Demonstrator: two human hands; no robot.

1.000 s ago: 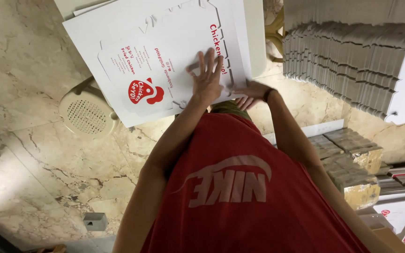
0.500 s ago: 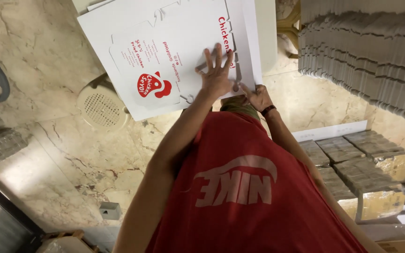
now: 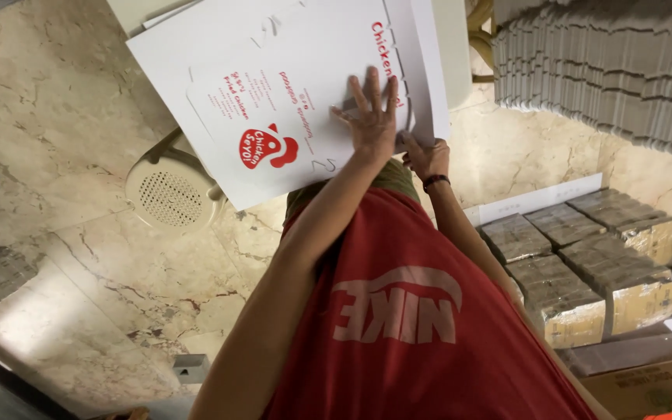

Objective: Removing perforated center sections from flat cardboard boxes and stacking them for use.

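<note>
Blank (image 3: 274, 85): flat white box sheet w/ red print, lying on a pale stool (image 3: 169, 190), overhanging it; the seat gives a firm base for pressing.
Left hand (image 3: 371, 117): fingers spread, palm flat on blank near its right side; prob. pinning it so it won't slide.
Right hand (image 3: 428, 155): at blank's lower-right edge, fingers curled at the flap; grip partly hidden, can't tell if closed.
Stack (image 3: 608, 70): grey flat sheets, upper right, w/in reach.
Bundles (image 3: 577, 264): wrapped packs, right, on floor.
</note>
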